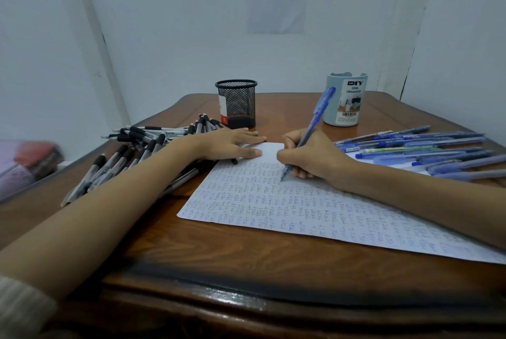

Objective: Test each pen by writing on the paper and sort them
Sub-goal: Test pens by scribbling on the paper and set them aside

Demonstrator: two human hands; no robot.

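Pinning the paper (273,207) under the flat left grip (227,145), steadying it for the blue pen (324,105) pinched in the right grip (317,159).

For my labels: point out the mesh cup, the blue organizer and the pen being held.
mesh cup (241,104), head view, mesh wall.
blue organizer (347,97), head view, front label.
held pen (315,119), head view, upper barrel.

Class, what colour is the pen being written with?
Blue; the pen shows best in the head view.
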